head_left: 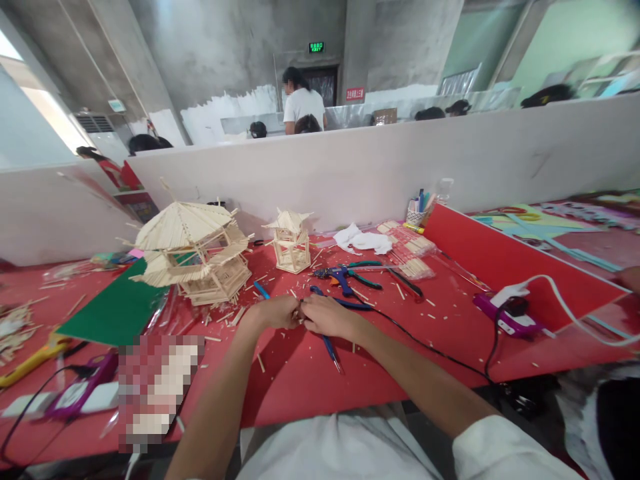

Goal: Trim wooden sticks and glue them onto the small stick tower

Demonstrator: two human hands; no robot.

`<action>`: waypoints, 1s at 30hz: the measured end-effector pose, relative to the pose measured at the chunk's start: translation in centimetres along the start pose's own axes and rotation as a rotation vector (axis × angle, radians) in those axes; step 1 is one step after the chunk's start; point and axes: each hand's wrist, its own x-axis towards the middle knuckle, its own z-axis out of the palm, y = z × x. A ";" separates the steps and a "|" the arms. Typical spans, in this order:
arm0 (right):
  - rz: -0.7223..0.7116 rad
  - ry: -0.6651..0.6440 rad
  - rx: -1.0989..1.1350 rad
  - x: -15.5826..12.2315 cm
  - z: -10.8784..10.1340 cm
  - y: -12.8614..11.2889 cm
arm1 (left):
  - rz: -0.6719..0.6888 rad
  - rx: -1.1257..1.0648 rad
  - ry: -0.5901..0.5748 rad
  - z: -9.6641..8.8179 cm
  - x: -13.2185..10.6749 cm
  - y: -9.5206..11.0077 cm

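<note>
My left hand (280, 312) and my right hand (327, 316) meet over the middle of the red tabletop (400, 353), fingers bent together. Whatever lies between the fingertips is too small or hidden to name. Just beyond them stands a small pavilion model (291, 250) built of pale wooden sticks. A larger stick pavilion (195, 257) with a wide tiered roof rises to the left. Blue-handled cutters (331, 353) seem to lie partly under my right hand. Behind that hand is a blue glue gun (343, 279), with green-handled pliers (365, 280) beside it. A blue pen-like stick (261, 290) lies by my left hand.
Stick scraps litter the table. A green board (115, 307), a yellow tool (35, 360) and a purple power strip (83, 390) lie left. To the right are bagged sticks (413, 250), a white cloth (363, 240), another power strip (507, 317) and a red divider (500, 260).
</note>
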 end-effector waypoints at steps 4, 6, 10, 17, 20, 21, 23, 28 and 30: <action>0.023 -0.009 0.013 0.1 0.2 0.1 | 0.014 -0.031 0.010 -0.1 -0.1 -0.3; 0.040 -0.017 0.015 0.2 0.2 0.2 | 0.007 -0.041 0.012 -0.3 -0.2 -0.1; 0.022 -0.012 -0.009 0.2 0.2 0.3 | -0.045 0.017 -0.010 -0.6 -0.3 0.7; -0.043 0.011 -0.033 -0.1 0.3 -0.3 | -0.043 -0.036 0.013 -0.2 -0.3 -0.4; -0.023 0.029 -0.013 0.0 0.4 -0.2 | 0.001 -0.106 0.010 -0.1 -0.3 -1.0; -0.019 0.038 0.000 0.1 0.5 0.0 | 0.016 -0.134 0.000 0.0 -0.2 -1.2; -0.033 0.046 0.024 0.3 0.7 0.3 | 0.046 -0.181 -0.020 0.0 -0.2 -1.4; -0.119 0.015 0.004 0.1 0.3 0.1 | 0.047 -0.183 -0.005 0.3 -0.2 -1.7; -0.099 0.017 -0.024 -0.1 -0.1 -0.3 | 0.038 -0.192 0.004 0.3 -0.2 -1.9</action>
